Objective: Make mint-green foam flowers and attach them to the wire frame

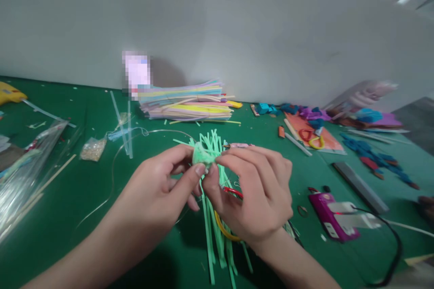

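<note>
Above the table's middle, both hands pinch a small, rounded light-green piece (201,155) that looks fuzzy. My left hand (166,180) grips its left side between thumb and fingers. My right hand (254,185) has its thumb and fingertips closed at the piece's right lower edge. Under the hands lies a loose bunch of light-green stems (209,230), like pipe cleaners. Scissors show a yellow handle loop (222,226) and a red loop (233,192) partly hidden by my right hand. A thin clear line (113,176) curves over the table behind my left hand.
A pile of pastel stems (186,104) lies by the wall. To the left are a yellow glue gun (11,94), clear glue sticks (120,122), a bead bag (93,149) and plastic wrapping (30,180). Rightward are a purple power strip (332,216), a grey bar (359,187) and red-yellow scissors (316,142).
</note>
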`<state>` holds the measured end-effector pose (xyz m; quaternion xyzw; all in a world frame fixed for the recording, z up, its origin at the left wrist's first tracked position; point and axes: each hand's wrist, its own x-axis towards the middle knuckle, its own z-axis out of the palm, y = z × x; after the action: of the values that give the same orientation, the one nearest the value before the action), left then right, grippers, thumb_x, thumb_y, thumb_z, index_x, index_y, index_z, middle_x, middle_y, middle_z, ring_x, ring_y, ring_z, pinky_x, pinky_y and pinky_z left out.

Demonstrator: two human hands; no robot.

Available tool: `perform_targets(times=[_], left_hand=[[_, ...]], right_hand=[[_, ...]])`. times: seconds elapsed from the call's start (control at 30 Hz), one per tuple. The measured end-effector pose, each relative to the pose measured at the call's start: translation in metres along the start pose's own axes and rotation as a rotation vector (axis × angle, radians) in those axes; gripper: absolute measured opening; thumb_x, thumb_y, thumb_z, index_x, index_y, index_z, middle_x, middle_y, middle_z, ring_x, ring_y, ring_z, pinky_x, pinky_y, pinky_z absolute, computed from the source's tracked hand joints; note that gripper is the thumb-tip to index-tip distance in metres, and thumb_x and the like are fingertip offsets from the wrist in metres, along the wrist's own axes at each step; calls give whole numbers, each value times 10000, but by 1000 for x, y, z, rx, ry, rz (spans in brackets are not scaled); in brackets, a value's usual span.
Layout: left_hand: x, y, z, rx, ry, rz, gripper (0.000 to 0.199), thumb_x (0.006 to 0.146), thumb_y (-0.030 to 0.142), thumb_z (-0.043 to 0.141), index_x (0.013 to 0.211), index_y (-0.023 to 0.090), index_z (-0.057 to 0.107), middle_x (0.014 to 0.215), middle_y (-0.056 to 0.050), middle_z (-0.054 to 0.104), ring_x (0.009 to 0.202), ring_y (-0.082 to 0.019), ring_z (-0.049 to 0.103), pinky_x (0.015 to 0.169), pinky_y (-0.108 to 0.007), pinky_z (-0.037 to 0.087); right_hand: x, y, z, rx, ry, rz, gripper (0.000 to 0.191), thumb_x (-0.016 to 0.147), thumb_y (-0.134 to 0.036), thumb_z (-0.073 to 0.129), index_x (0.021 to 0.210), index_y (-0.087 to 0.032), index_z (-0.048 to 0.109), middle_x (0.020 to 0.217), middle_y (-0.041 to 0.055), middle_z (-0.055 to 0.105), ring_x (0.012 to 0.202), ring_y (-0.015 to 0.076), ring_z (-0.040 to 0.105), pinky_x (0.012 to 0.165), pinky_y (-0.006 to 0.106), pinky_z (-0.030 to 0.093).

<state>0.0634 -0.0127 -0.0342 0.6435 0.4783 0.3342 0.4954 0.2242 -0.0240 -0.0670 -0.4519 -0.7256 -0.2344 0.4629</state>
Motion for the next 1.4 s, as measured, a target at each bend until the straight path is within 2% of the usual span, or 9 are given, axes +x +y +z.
perform_targets(times=[0.2,0.33,0.63,0.9,1.1,1.2,1.27,1.33,1.4], left_hand=[[-2,-3,-2,9,28,20,287,931,379,563,703,214,508,614,27,622,546,-119,656,513,-176,545],[0,-4,-2,8,6,20,269,934,375,561,728,205,529,647,20,634,570,-121,672,545,-172,564],[3,-1,-2,-28,29,49,262,912,314,578,679,202,539,591,33,636,502,-106,662,507,-149,552],[3,-3,-2,-61,47,56,292,914,342,581,661,206,529,586,29,638,541,-112,677,537,-144,559],[2,0,0,-39,60,56,256,883,344,599,671,207,559,578,18,637,536,-130,667,522,-168,547],[5,-1,-2,-19,32,8,246,878,368,599,695,210,550,586,23,637,508,-131,644,497,-188,520],[9,-6,-8,28,7,-34,237,866,385,620,723,215,538,565,47,598,444,-109,565,442,-191,451],[14,-13,-17,86,-6,-54,242,856,408,646,752,220,533,547,72,525,426,-93,474,420,-193,377],[18,-20,-25,133,-7,-60,280,869,465,632,770,224,530,559,76,464,472,-101,448,440,-199,347]], right_hand=[[7,3,-5,41,-12,27,198,801,-318,771,919,-206,658,856,68,765,817,260,669,757,425,506],[10,7,-5,137,-86,35,151,806,-236,792,877,-207,662,821,46,753,803,211,637,755,363,528],[2,8,1,-103,25,-194,131,807,-186,777,914,-151,712,864,31,790,839,227,696,743,372,488],[1,5,-1,-81,69,-95,156,790,-229,812,910,-190,722,850,7,795,833,218,693,747,364,497],[1,4,2,-69,19,-74,128,802,-231,787,882,-204,691,832,6,783,846,229,692,745,375,481],[7,6,-4,-5,-55,-29,80,837,-215,742,872,-210,670,837,12,770,866,224,681,788,377,489],[11,13,-17,100,-172,104,51,889,-244,679,921,-208,663,900,34,755,874,207,672,796,359,514],[8,22,-35,151,-366,316,147,941,-308,597,1029,-205,654,991,59,731,868,194,673,710,316,529],[-6,30,-52,130,-640,465,162,954,-349,567,1026,-226,643,928,36,722,765,176,677,627,291,530]])
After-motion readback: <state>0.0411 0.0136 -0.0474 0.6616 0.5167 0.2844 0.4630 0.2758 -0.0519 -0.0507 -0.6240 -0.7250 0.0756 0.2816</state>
